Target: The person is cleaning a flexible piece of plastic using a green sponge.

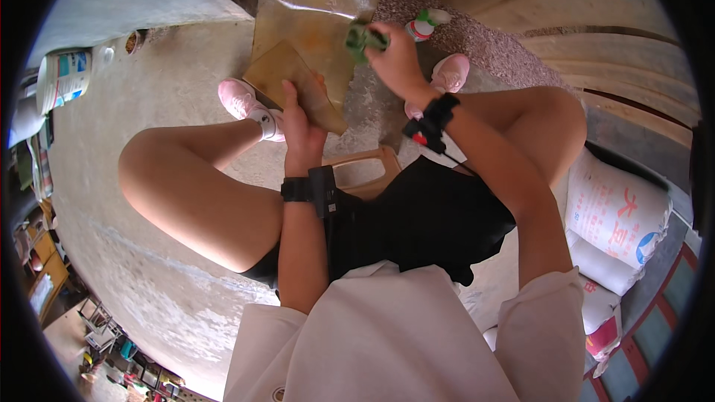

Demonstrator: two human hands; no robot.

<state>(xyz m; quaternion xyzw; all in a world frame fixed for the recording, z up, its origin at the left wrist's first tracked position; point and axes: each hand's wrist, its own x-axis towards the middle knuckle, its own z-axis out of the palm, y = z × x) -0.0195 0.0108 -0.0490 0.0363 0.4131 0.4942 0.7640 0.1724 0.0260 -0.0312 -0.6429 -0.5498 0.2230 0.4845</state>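
Note:
My left hand (304, 123) grips a flat, yellowish-brown rectangular panel (285, 75) by its lower part, the thumb lying across its face. The panel is tilted, and I cannot tell its material. In my right hand (399, 61) is a bunched green cloth (362, 40), slightly blurred and apart from the panel. Behind both hands stretches a larger yellowish sheet (313, 22) with a shiny, worn surface. A white bottle (420, 29) with a red band and a green top is just beyond my right hand.
A tan plastic stool (385, 164) shows between my legs. Stacked white sacks (614, 206) bearing writing lie at the right. A white bucket (67, 78) stands far left, near a small container (133, 43) by the wall. Reddish speckled ground (480, 47) borders the concrete floor (167, 78).

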